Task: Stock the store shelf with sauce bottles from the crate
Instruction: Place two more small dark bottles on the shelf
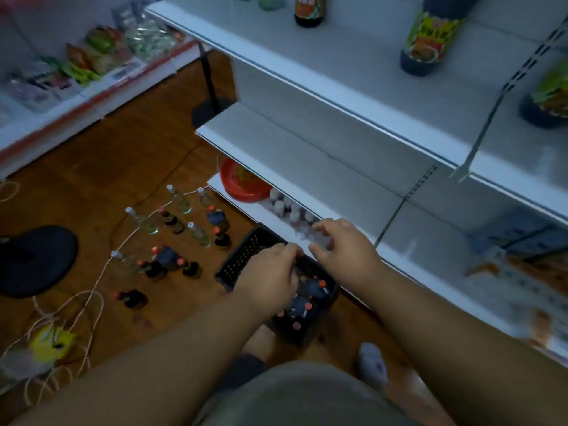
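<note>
- On the floor at far left: a dark round base (37, 259) and loose white cord (76, 305); just right of them, a scatter of small bottles (172, 241), dark and clear, standing upright on the wood floor (107, 167).
- At centre: the black crate (246, 256) sits on the floor just beside the lowest shelf; red-capped sauce bottles (307, 299) stand packed inside it.
- Left hand (270, 272): reaches over the crate with fingers curled; whether it grips a bottle cannot be told through the blur.
- Right hand (341, 244): held above the crate's far edge, fingers pinching a clear, blurred object (313, 238), probably a clear bottle.
- At right: white shelf (307, 167) tiers, mostly bare; tall sauce bottles (430, 38) stand on the upper tier.
- Risk, as a judgement: the floor bottles and cord lie near the feet, so a step sideways may topple them; a loose pinch on smooth glass may slip during the lift to the shelf.
</note>
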